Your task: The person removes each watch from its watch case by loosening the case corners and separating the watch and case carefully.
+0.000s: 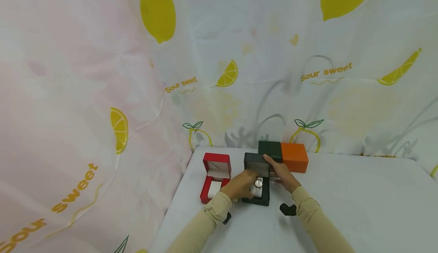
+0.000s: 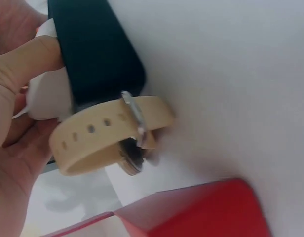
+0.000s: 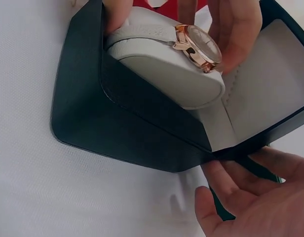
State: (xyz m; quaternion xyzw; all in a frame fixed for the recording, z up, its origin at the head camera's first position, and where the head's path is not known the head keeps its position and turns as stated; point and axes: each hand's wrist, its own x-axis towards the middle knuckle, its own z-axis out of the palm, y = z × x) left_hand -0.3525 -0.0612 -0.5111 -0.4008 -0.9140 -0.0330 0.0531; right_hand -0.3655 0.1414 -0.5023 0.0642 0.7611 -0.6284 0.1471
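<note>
A dark green watch box (image 1: 257, 201) stands with its lid up, lined in pale grey. Inside is a white watch cushion (image 3: 167, 79) bearing a rose-gold watch (image 3: 201, 47) on a white strap. My left hand (image 1: 241, 186) pinches this cushion at its ends, thumb on one side and fingers on the other. My right hand (image 1: 283, 172) rests its fingers against the lid's right edge; in the right wrist view its fingertips touch the box near the hinge. Beside the box, a watch with a beige strap (image 2: 95, 131) lies buckled on the table.
An open red watch box (image 1: 204, 192) with a white cushion (image 1: 215, 189) stands left of the dark green box. Behind and to the right are a closed green box (image 1: 269, 148) and an orange box (image 1: 294, 157). A white cloth covers the table (image 1: 359, 200); a lemon-print curtain (image 1: 219, 112) hangs behind.
</note>
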